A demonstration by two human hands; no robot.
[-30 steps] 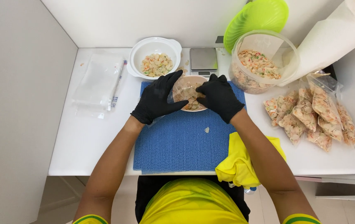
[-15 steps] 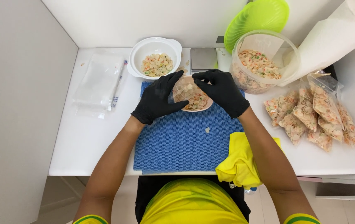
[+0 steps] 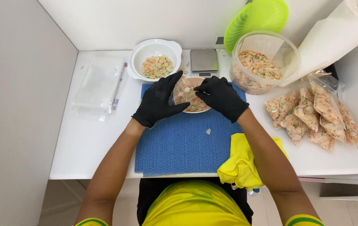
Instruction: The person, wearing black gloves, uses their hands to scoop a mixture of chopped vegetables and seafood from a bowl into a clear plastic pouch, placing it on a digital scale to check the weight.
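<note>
Head view, left to right: a stack of empty clear bags (image 3: 97,86) lies flat, then a white bowl (image 3: 154,59) of pale chips. The left hand (image 3: 159,100), fingers spread, props open a small clear bag (image 3: 183,90) over a pink bowl (image 3: 195,102) on the blue mat (image 3: 179,142). The right hand (image 3: 220,97) pinches a chip at the bag's mouth. Further right are a tub (image 3: 262,67) and about 6 filled bags (image 3: 317,113). If the mouth sags, chips could spill onto the mat, where 1 crumb (image 3: 208,131) lies
</note>
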